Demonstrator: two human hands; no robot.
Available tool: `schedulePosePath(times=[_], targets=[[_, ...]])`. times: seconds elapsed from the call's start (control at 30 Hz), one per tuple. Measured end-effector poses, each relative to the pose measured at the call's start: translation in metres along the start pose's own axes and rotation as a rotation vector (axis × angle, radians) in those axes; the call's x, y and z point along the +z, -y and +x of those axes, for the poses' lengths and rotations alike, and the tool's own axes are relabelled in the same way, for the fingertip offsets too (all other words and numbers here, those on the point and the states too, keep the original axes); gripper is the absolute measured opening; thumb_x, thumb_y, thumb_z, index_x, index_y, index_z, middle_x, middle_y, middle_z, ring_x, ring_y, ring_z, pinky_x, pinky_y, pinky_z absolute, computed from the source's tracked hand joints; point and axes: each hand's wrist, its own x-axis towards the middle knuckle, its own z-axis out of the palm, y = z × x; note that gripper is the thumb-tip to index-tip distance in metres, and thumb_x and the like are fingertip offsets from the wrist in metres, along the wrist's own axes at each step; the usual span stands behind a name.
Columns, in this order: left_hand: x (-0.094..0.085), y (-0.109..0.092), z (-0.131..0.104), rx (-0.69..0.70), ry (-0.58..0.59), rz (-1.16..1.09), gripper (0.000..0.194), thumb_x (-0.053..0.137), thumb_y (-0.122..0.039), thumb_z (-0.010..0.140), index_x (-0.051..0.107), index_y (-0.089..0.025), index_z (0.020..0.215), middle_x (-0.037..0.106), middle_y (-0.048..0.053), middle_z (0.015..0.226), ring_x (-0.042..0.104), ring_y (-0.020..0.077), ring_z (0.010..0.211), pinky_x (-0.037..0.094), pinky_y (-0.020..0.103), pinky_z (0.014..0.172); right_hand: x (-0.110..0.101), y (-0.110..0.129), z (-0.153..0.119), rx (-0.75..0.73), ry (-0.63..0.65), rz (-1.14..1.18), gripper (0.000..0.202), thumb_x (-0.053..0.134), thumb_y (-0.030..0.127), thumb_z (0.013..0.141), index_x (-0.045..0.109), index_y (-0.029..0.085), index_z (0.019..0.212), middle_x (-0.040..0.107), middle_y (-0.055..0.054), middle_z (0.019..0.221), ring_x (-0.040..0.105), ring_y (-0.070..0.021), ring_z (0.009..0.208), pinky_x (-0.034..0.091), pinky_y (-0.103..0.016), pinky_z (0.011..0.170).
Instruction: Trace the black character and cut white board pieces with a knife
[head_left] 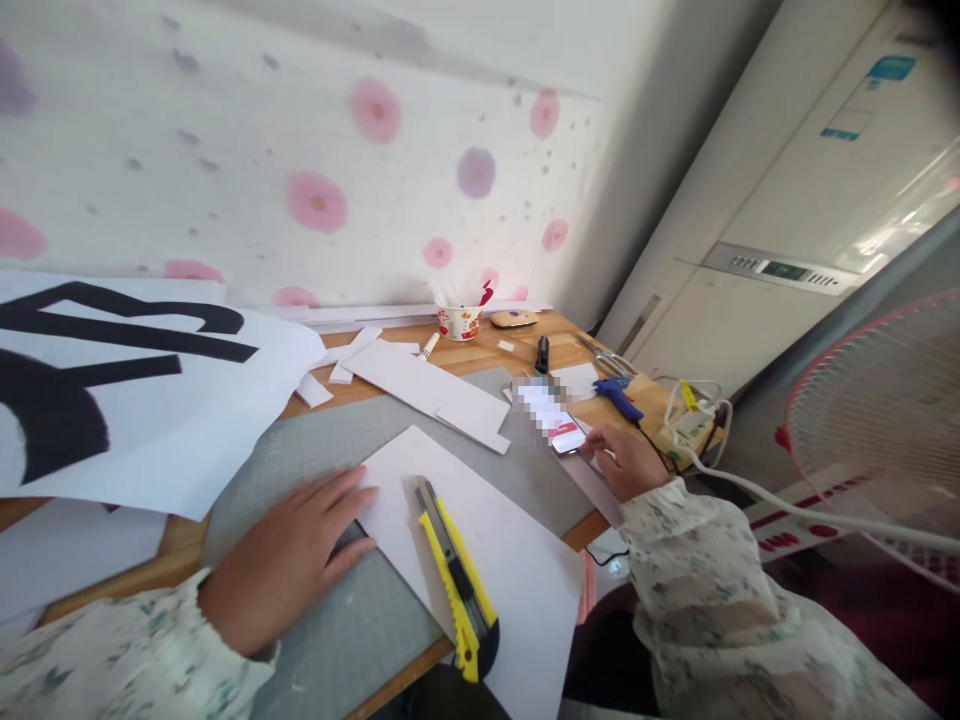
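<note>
My left hand [296, 555] lies with fingers spread on the grey cutting mat [341, 620], its fingertips at the left edge of a white board [517, 560]. On that board rests a yellow and black utility knife [457, 580], untouched. Over at the right, my right hand [622, 462] is at the lower end of a phone [568, 438] with a lit screen, partly blurred out. Its fingers are curled near the phone's edge; whether they grip anything is hidden. White board strips [431, 385] lie beyond the mat's middle.
A large sheet with black lettering [142, 370] covers the left side. Toward the back stand a paper cup [459, 322] and a stapler-like black object [542, 354]. A blue glue gun [619, 396], scissors [604, 355] and white cables are right. A fan [885, 430] stands far right.
</note>
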Motion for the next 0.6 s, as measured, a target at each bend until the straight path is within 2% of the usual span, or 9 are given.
schedulePosePath(times=[0.17,0.37,0.53,0.6], targets=[[-0.003,-0.002,0.0,0.004,0.025,0.037,0.05,0.051,-0.051,0.097,0.07,-0.017,0.129,0.061,0.018,0.144,0.06,0.0385,0.13,0.05,0.06,0.107,0.008,0.002,0.005,0.029,0.02,-0.006,0.023,0.053,0.009,0.071,0.069,0.023,0.082,0.078,-0.002,0.08,0.074,-0.0236,0.076,0.058,-0.035,0.069],[0.0,0.001,0.0,0.009,0.026,0.026,0.05,0.054,-0.051,0.096,0.07,-0.017,0.129,0.061,0.018,0.144,0.059,0.0393,0.131,0.05,0.059,0.108,0.012,-0.009,0.015,0.136,0.011,-0.005,0.04,0.054,0.008,0.074,0.069,0.02,0.109,0.076,-0.009,0.111,0.07,-0.0269,0.106,0.055,-0.043,0.096],[0.006,0.005,-0.002,0.019,-0.004,0.05,0.048,0.054,-0.052,0.096,0.071,-0.02,0.128,0.063,0.016,0.143,0.06,0.0367,0.131,0.05,0.055,0.109,0.006,-0.016,0.019,0.261,0.054,-0.002,0.03,0.053,0.005,0.077,0.068,0.023,0.095,0.077,-0.007,0.104,0.072,-0.0247,0.102,0.056,-0.037,0.092],[0.007,0.005,-0.002,0.025,-0.018,0.054,0.049,0.053,-0.054,0.097,0.071,-0.02,0.128,0.063,0.016,0.143,0.061,0.0369,0.13,0.05,0.055,0.108,0.006,-0.015,0.019,0.282,0.07,-0.002,0.03,0.052,0.004,0.077,0.068,0.023,0.095,0.077,-0.006,0.105,0.072,-0.0241,0.103,0.055,-0.037,0.093]])
